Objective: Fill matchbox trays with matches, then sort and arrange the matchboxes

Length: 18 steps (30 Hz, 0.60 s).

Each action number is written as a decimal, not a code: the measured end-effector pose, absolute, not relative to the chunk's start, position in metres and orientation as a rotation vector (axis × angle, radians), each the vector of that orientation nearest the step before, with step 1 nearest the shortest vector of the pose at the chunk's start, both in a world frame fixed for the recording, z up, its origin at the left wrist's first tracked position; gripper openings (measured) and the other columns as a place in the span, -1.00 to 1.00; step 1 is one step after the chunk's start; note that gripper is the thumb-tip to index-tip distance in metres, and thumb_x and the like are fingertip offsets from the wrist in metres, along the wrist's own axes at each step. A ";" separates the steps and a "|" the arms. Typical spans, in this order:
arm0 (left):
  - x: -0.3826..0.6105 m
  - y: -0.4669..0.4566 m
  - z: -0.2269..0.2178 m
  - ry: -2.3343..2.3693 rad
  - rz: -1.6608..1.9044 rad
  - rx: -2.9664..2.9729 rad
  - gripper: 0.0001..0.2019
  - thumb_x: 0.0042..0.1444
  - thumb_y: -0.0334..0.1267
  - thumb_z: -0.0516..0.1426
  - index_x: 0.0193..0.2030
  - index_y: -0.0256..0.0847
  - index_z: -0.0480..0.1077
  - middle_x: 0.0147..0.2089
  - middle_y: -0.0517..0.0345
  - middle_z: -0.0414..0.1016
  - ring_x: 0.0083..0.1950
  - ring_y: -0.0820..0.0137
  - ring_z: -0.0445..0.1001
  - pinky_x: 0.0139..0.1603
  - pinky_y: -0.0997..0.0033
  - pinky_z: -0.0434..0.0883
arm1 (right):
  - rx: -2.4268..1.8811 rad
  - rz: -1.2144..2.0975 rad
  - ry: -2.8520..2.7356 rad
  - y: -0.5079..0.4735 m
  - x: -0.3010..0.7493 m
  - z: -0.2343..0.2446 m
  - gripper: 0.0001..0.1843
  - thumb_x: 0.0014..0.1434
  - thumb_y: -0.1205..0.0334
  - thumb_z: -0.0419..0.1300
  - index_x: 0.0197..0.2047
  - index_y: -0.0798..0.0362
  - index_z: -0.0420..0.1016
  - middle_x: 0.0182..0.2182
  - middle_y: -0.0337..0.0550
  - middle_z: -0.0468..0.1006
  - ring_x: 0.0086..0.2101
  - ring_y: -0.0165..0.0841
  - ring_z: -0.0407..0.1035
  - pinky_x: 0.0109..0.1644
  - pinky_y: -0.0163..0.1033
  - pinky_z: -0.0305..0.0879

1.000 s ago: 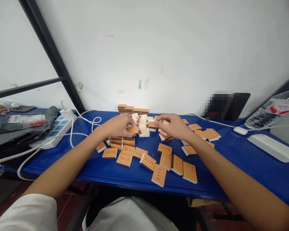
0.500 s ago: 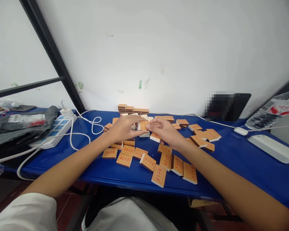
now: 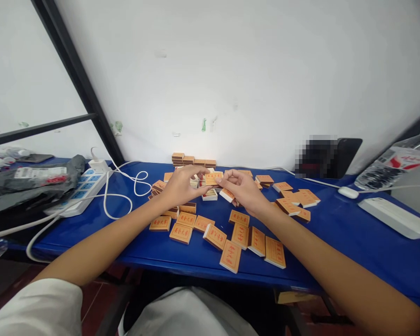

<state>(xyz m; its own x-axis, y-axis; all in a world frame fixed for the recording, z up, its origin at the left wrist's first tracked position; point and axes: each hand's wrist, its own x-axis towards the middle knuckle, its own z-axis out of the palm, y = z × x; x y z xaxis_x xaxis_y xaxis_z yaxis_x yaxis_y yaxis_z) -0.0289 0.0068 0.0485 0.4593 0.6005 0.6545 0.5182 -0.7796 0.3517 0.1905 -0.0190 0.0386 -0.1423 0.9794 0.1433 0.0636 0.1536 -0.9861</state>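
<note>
A small orange matchbox (image 3: 213, 178) with red lettering is held up over the middle of the table, pinched at its right end by the thumb and fingers of my right hand (image 3: 243, 190). My left hand (image 3: 184, 185) is at the box's left end, thumb and forefinger apart around it; contact is hard to make out. Below and between the hands are open matchbox trays (image 3: 210, 196) with pale matches, partly covered by my fingers. Another matchbox (image 3: 227, 195) shows its white side just under my right hand.
Several matchboxes (image 3: 180, 233) lie scattered on the blue table (image 3: 140, 245); a stacked row (image 3: 188, 160) stands by the wall. A power strip (image 3: 86, 191) with white cables and a grey plastic bag (image 3: 31, 179) lie left. At right are a phone (image 3: 349, 157), a bottle (image 3: 394, 161) and a white device (image 3: 397, 217).
The held matchbox has shifted slightly right and up with my right hand. My left thumb has drawn back left, uncovering more of the box and the trays below.
</note>
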 end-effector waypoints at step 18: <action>-0.034 0.011 0.050 1.044 1.144 2.654 -0.59 0.20 -0.11 0.37 0.15 -0.16 0.53 0.06 0.02 0.68 -0.06 0.26 0.62 -0.04 0.23 0.53 | -1.144 1.156 -1.423 -0.015 0.197 0.040 -0.50 0.07 -0.28 0.42 -0.31 0.00 0.49 -0.42 -0.22 0.57 -0.68 -0.52 0.16 -0.76 -0.37 0.13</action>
